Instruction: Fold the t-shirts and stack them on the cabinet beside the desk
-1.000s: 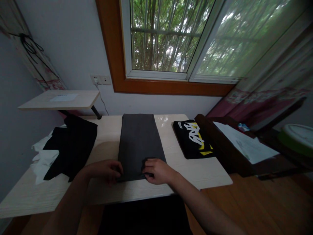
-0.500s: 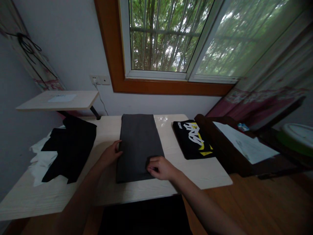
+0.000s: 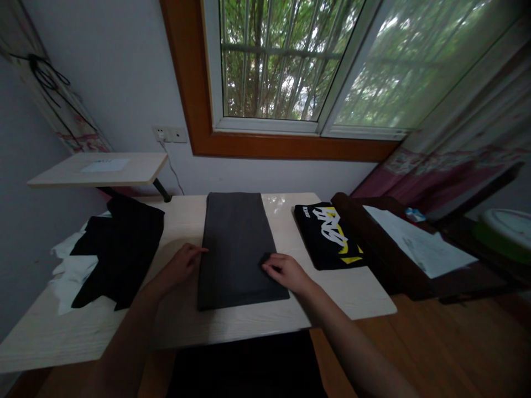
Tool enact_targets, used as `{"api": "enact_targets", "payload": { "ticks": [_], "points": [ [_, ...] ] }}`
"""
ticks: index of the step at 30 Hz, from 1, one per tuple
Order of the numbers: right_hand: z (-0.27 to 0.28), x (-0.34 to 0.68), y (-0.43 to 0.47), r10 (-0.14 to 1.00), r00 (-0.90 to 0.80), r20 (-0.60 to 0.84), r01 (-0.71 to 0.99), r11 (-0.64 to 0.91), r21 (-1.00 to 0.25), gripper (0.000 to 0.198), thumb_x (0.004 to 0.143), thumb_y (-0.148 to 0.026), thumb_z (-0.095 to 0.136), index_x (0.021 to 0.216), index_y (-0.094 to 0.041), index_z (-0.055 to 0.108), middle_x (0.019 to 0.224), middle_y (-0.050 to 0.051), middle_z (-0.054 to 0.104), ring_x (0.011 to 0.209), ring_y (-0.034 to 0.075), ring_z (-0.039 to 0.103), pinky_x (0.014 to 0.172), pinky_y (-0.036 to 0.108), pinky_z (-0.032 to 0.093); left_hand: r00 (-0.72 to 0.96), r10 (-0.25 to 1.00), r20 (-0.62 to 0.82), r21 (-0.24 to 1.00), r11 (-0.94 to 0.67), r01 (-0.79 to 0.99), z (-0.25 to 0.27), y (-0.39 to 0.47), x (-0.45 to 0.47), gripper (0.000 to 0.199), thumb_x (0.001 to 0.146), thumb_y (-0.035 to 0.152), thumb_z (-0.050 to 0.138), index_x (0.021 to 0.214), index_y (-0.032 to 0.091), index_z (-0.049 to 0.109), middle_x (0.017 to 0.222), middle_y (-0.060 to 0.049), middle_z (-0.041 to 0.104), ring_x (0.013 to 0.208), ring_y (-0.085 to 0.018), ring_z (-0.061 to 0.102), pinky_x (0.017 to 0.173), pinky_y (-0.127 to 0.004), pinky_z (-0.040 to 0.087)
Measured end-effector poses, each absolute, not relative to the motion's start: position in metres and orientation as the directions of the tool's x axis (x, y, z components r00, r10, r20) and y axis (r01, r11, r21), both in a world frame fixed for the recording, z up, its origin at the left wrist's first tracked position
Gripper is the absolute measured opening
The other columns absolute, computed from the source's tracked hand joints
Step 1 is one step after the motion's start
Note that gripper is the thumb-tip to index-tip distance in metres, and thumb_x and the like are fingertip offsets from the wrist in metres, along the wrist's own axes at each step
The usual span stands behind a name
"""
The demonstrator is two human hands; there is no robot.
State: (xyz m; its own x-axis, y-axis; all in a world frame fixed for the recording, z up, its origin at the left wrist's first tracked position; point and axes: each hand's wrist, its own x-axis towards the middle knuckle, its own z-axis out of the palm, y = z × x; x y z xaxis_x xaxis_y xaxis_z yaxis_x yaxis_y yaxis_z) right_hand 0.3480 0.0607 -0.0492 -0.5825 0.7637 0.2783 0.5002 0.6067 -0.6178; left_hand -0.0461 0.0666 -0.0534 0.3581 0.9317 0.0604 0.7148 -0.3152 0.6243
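Now the folded grey cloth [image 3: 238,251] lies between the open left hand [image 3: 181,265] and right hand [image 3: 286,272], fingertips touching its edges.

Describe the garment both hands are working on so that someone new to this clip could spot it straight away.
Under the window stands a pale wooden table; the grey folded garment lies along its middle as a long strip, with the left hand and right hand at its side edges. Unlike the black printed shirt to its right and the loose black garment to its left, it is plain grey.
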Motion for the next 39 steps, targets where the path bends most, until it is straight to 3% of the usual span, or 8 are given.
{"api": "enact_targets", "payload": {
  "ticks": [3,7,12,17,21,28,32,39],
  "points": [
    [-0.056,0.371,0.076,0.816,-0.463,0.346,0.562,0.572,-0.597,0.023,0.098,-0.023,0.052,0.108,-0.022,0.073,0.099,0.008,0.068,0.096,0.020,0.065,0.088,0.035,0.052,0.348,0.927,0.137,0.495,-0.368,0.787,-0.063,0.069,-0.055,0.046,0.089,0.017,0.052,0.131,0.030,0.066,0.133,-0.010,0.049,0.122,-0.028,0.050,0.110,-0.052,0.040],
    [-0.065,0.396,0.088,0.826,-0.383,0.413,0.653,0.558,-0.512,0.031,0.097,-0.019,0.051,0.118,-0.025,0.073,0.112,0.011,0.065,0.108,0.024,0.061,0.098,0.044,0.051,0.402,0.897,0.184,0.409,-0.442,0.798,-0.067,0.069,-0.057,0.044,0.095,0.023,0.054,0.135,0.039,0.062,0.153,-0.007,0.036,0.135,-0.033,0.040,0.113,-0.058,0.037],
    [-0.064,0.406,0.088,0.815,-0.453,0.361,0.686,0.578,-0.442,0.033,0.096,-0.025,0.059,0.128,-0.030,0.069,0.129,0.011,0.059,0.113,0.026,0.058,0.101,0.049,0.050,0.492,0.839,0.233,0.367,-0.545,0.754,-0.066,0.068,-0.047,0.053,0.090,0.012,0.060,0.133,0.040,0.064,0.162,-0.004,0.025,0.143,-0.035,0.032,0.116,-0.061,0.032],
    [-0.061,0.404,0.085,0.793,-0.531,0.299,0.664,0.609,-0.434,0.037,0.093,-0.029,0.068,0.129,-0.036,0.069,0.145,0.010,0.051,0.113,0.027,0.055,0.099,0.051,0.050,0.543,0.793,0.276,0.339,-0.608,0.718,-0.067,0.071,-0.039,0.059,0.083,0.004,0.063,0.128,0.042,0.067,0.162,0.000,0.032,0.149,-0.033,0.025,0.119,-0.060,0.030],
    [-0.059,0.402,0.085,0.773,-0.580,0.256,0.632,0.626,-0.457,0.037,0.088,-0.027,0.075,0.123,-0.038,0.073,0.152,0.007,0.048,0.127,0.031,0.049,0.104,0.054,0.045,0.584,0.762,0.280,0.370,-0.646,0.667,-0.068,0.071,-0.038,0.057,0.082,0.000,0.058,0.127,0.033,0.068,0.147,-0.004,0.056,0.149,-0.028,0.031,0.120,-0.056,0.031],
    [-0.061,0.398,0.083,0.750,-0.597,0.284,0.517,0.631,-0.578,0.016,0.089,-0.030,0.074,0.102,-0.034,0.081,0.143,0.006,0.060,0.138,0.032,0.042,0.112,0.057,0.038,0.570,0.787,0.237,0.477,-0.605,0.637,-0.065,0.069,-0.040,0.044,0.084,0.004,0.056,0.119,0.026,0.069,0.130,-0.005,0.070,0.137,-0.022,0.052,0.123,-0.058,0.025],
    [-0.065,0.396,0.076,0.756,-0.582,0.300,0.374,0.576,-0.727,0.021,0.093,-0.043,0.067,0.103,-0.030,0.081,0.126,0.008,0.072,0.146,0.029,0.035,0.116,0.057,0.035,0.555,0.809,0.194,0.527,-0.563,0.637,-0.058,0.061,-0.041,0.036,0.089,0.012,0.055,0.120,0.026,0.069,0.132,-0.004,0.070,0.131,-0.020,0.058,0.126,-0.055,0.022],
    [-0.042,0.395,0.061,0.779,-0.610,0.145,0.210,0.335,-0.918,0.032,0.087,-0.053,0.073,0.100,-0.025,0.082,0.105,0.011,0.078,0.149,0.028,0.033,0.122,0.054,0.025,0.489,0.871,0.047,0.593,-0.418,0.688,-0.036,0.035,-0.049,0.037,0.088,0.025,0.054,0.120,0.025,0.073,0.129,-0.005,0.072,0.129,-0.026,0.060,0.115,-0.047,0.042]
  ]
}}
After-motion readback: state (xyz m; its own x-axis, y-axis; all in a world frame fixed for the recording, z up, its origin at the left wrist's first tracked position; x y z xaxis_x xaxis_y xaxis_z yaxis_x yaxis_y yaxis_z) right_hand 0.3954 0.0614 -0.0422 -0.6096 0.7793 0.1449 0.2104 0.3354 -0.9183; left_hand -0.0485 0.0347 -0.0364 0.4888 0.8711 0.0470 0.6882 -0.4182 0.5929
